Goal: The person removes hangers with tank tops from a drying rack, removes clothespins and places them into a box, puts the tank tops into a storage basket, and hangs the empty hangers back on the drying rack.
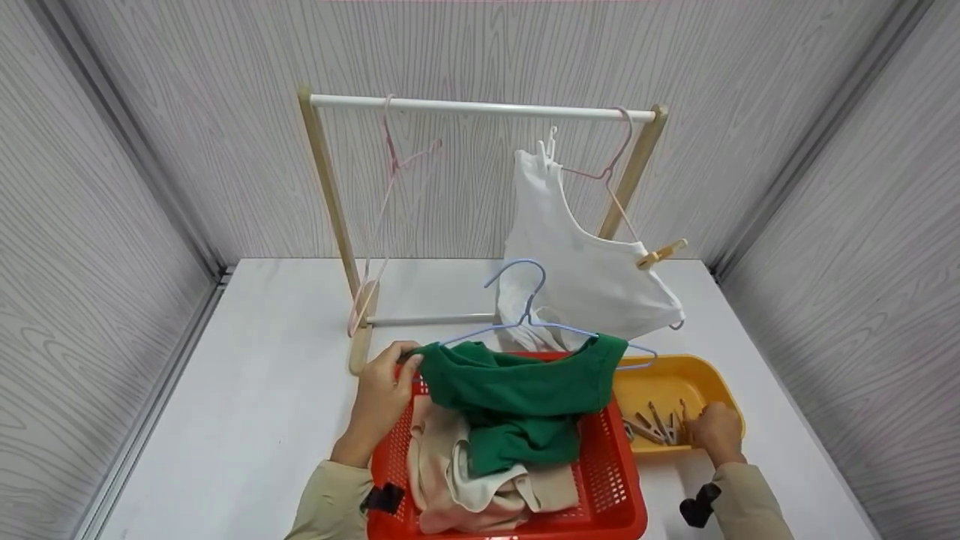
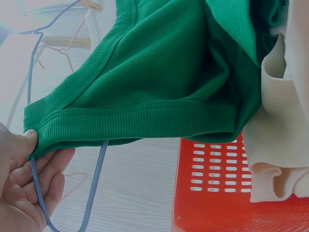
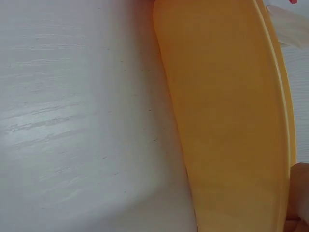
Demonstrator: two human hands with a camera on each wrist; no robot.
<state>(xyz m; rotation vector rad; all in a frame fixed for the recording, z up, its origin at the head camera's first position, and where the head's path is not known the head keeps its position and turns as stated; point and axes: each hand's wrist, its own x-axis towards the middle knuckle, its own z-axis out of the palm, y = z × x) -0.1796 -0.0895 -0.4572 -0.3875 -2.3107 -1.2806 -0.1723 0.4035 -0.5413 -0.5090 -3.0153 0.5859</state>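
Before grained walls [image 1: 225, 150], green fabric [image 1: 525, 386] is pinched by the left hand [image 1: 382, 394]; the grip of the right hand [image 1: 718, 433] in a yellow tray [image 1: 651, 384] cannot be told.

No text, label, brand, number or sign could be read — none in the head view, none in the left wrist view, none in the right wrist view, on any surface that showed

Right of the left hand [image 1: 382, 397], a shirt [image 1: 525, 386] on a hanger [image 1: 529, 309] lies over a basket [image 1: 613, 480] of clothes [image 1: 439, 450]. The right hand [image 1: 718, 433] is in a tray [image 1: 652, 379], just right of clothespins [image 1: 660, 429]. Beyond both hands, a rack [image 1: 484, 107] bears 2 hangers [image 1: 628, 139], the right 1 with a top [image 1: 585, 277].
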